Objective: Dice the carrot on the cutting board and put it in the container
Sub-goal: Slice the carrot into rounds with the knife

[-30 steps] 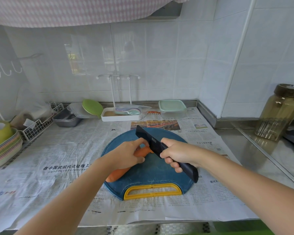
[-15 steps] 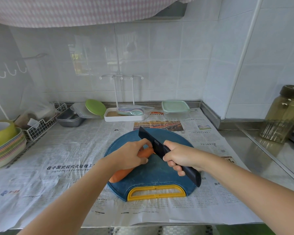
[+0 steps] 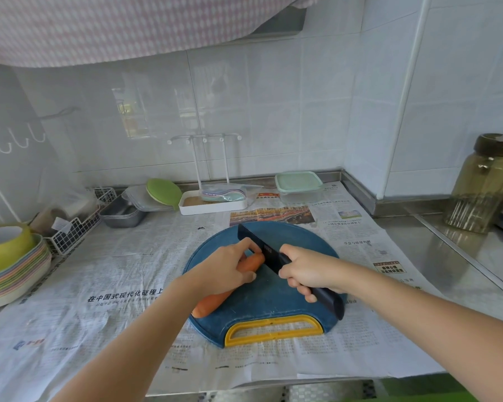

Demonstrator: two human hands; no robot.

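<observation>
white glossy tiled walls (image 3: 273, 105) meet in a corner, daylight reflecting off them. steel bench (image 3: 430, 256) covered with newspaper (image 3: 105, 265). pink checked cloth (image 3: 99, 24) hangs overhead, white hooks (image 3: 12, 143) on left wall.

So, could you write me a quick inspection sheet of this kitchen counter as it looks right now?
Surface: newspaper covers the steel counter; a round blue cutting board lies on it.
Job's things: carrot on the board, no diced pieces seen; black knife with its blade at the carrot's far end; container with a mint-green lid by the back wall.
Clutter: stacked pastel bowls, wire basket, metal tins, white rack tray, brown-lidded jar.
Hands: left hand holds the carrot down; right hand grips the knife handle.
Cables: nothing seen.
Surroundings: white tiled walls; checked cloth hanging overhead.
</observation>
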